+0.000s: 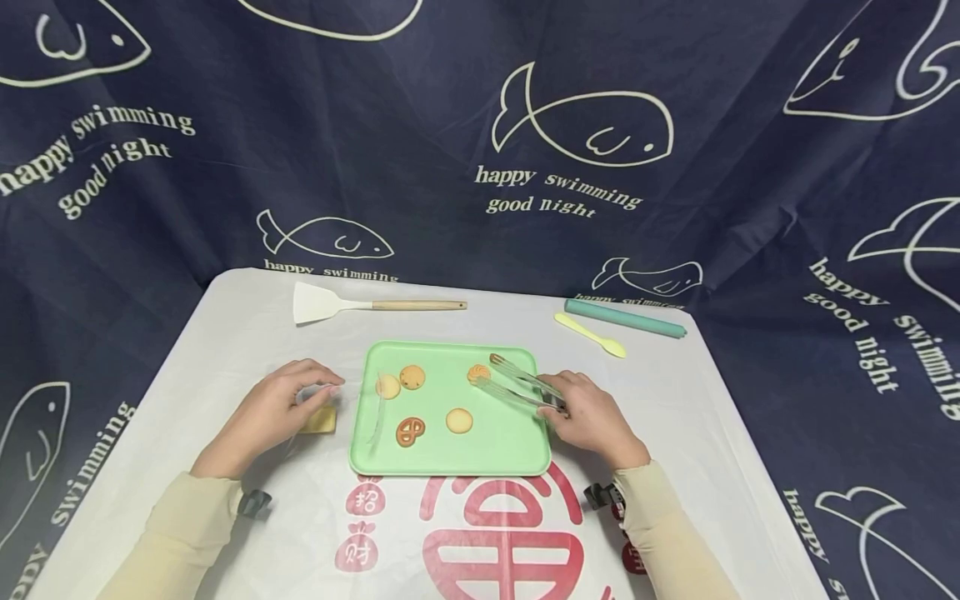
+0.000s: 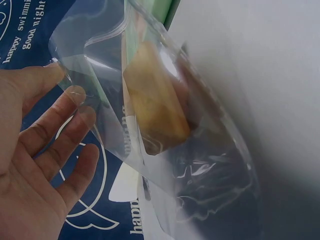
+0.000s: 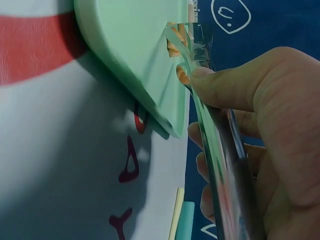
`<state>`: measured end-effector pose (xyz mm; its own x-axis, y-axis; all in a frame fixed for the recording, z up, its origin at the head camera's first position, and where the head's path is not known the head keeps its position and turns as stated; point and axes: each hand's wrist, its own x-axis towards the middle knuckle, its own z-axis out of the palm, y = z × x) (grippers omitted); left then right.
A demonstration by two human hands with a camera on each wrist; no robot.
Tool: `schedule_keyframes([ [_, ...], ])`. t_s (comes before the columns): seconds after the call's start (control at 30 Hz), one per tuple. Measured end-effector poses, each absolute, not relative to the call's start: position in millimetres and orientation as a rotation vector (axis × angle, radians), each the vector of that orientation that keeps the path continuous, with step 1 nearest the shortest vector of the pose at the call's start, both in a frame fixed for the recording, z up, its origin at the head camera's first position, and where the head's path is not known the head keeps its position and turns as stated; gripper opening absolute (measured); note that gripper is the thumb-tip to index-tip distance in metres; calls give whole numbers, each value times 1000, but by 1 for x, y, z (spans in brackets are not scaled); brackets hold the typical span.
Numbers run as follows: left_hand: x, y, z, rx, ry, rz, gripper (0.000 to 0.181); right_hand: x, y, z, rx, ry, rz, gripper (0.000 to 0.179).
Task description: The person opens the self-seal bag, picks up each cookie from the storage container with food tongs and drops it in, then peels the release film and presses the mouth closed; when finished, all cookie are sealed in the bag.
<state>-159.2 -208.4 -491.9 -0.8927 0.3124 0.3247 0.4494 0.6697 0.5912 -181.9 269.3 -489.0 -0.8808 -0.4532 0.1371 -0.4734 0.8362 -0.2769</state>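
Tongs (image 1: 517,394) lie pinched between the thumb and fingers of the right hand (image 1: 592,417), their long axis running leftward and slightly away from the person, over the right part of a green tray (image 1: 487,454). The tips stand apart and point at a swirled cookie (image 1: 478,369); whether they touch it I cannot tell. The left hand (image 1: 273,408), beside the tray's left edge, pinches a clear bag (image 2: 215,165) with a rectangular biscuit (image 2: 157,100) inside. Nearer the tray's middle lies a plain round cookie (image 1: 459,421); to its left sit a pretzel (image 1: 410,432), a dotted cookie (image 1: 412,377) and a pale cookie (image 1: 387,387). Farther out on the white desk (image 1: 300,533), beyond the tray, lie a spatula (image 1: 375,305), a yellow spoon (image 1: 592,335) and a teal rod (image 1: 626,319). Dark blue fabric (image 1: 435,167) printed with fish hangs behind.
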Motion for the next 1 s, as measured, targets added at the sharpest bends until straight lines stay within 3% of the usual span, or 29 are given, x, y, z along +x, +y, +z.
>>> schedule_keyframes([
  [1.0, -159, -207, -489, -603, -2710, -1047, 11, -183, 259, -489, 751, -2972, 487, 50],
])
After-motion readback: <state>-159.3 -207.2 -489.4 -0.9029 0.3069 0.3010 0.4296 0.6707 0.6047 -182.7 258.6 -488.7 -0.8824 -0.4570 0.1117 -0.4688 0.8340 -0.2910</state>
